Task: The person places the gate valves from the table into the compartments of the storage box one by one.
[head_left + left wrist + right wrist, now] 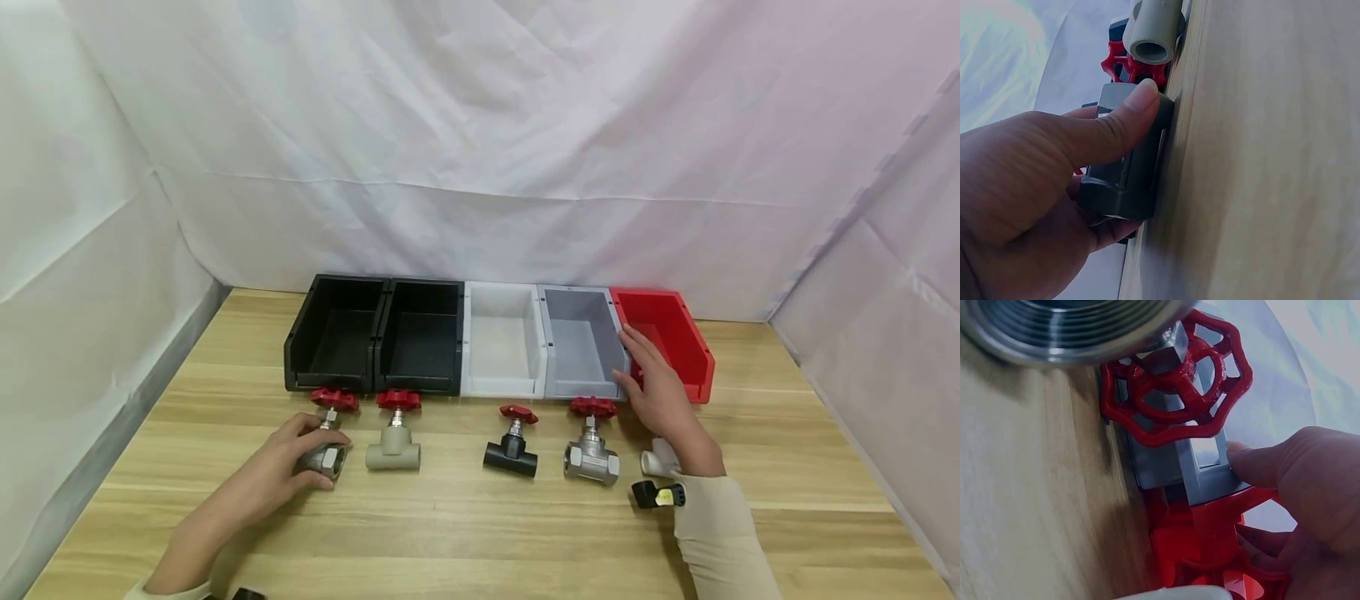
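Note:
In the head view my left hand [277, 467] grips a metal gate valve [327, 458] with a red handwheel, lying near the front of the left black bin [292, 358]. In the left wrist view the thumb lies across the valve body [1129, 181], close against the table. My right hand [660, 396] is at the adjoining walls of the grey bin [587, 389] and the red bin [697, 367]. Its thumb [1260, 464] rests on the grey rim, and its other fingers reach over the red side, with the walls pinched between.
Beside the left hand stands a beige valve [393, 454]. Further right are a black valve [512, 458] and another metal valve [592, 458]. A white valve [660, 458] lies partly under the right wrist. Another black bin [417, 386] and a white bin [502, 387] complete the row.

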Demonstrator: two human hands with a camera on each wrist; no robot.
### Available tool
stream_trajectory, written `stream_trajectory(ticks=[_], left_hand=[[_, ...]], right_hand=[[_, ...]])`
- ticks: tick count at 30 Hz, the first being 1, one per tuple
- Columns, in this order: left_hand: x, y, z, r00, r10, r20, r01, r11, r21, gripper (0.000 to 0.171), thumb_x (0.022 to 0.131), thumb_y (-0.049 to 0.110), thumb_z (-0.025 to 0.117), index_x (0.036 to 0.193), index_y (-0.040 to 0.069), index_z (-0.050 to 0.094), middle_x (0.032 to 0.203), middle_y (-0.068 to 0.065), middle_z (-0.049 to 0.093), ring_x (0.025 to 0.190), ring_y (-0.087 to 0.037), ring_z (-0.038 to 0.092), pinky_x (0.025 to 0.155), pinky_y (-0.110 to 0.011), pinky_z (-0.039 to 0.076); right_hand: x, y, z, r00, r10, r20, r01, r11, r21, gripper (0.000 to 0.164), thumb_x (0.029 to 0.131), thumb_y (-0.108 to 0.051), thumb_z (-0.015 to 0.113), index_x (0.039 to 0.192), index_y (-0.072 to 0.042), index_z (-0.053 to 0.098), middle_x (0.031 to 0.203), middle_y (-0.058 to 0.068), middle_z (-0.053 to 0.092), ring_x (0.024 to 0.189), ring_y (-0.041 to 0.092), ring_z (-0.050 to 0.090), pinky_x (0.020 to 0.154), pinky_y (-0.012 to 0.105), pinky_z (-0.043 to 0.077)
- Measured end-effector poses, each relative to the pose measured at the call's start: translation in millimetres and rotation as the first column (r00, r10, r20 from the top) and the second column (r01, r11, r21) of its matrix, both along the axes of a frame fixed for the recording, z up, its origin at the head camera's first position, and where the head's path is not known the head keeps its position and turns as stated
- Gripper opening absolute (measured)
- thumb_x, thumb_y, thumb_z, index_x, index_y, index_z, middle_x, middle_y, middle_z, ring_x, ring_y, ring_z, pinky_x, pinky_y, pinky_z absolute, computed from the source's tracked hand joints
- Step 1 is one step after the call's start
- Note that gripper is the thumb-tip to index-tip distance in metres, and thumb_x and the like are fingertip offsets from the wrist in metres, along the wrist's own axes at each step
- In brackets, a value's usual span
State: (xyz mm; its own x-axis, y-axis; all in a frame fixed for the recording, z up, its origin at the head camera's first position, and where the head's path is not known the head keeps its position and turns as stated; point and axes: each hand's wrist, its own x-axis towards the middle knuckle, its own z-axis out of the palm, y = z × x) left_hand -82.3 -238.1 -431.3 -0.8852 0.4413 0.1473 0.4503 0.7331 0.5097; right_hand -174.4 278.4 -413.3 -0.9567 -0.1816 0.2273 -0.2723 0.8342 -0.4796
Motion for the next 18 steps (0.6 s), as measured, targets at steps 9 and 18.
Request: stream_trajectory(ticks=[9, 18], left_hand=[[2.4, 2.8, 1.4, 0.998, -0.017, -0.057, 0.016, 1.000, -0.023, 0.049, 0.069, 0.015, 0.083, 0.115, 0.018, 0.065, 0.111, -0.004, 0.048, 0.099, -0.021, 0.048, 0.080, -0.044, 0.046], [4.8, 3.3, 2.7, 1.000, -0.009, -0.004, 0.009, 1.000, -0.029, 0.048, 0.072, 0.012, 0.081, 0.116, 0.015, 0.065, 0.111, -0.006, 0.047, 0.098, -0.022, 0.049, 0.081, -0.045, 0.047]], right_hand=[[0.8, 0.7, -1.9, 1.000, -0.014, -0.005, 0.014, 1.000, 0.006, 0.081, 0.083, -0.006, 0.073, 0.151, -0.010, 0.029, 0.154, 0.012, 0.026, 0.132, 0.042, 0.032, 0.087, 0.057, 0.044], [0.4, -0.8, 0.1, 1.000, -0.015, 0.000, 0.015, 1.000, 0.023, 0.081, 0.084, -0.007, 0.072, 0.151, -0.010, 0.028, 0.154, 0.013, 0.025, 0.132, 0.042, 0.032, 0.088, 0.058, 0.043]])
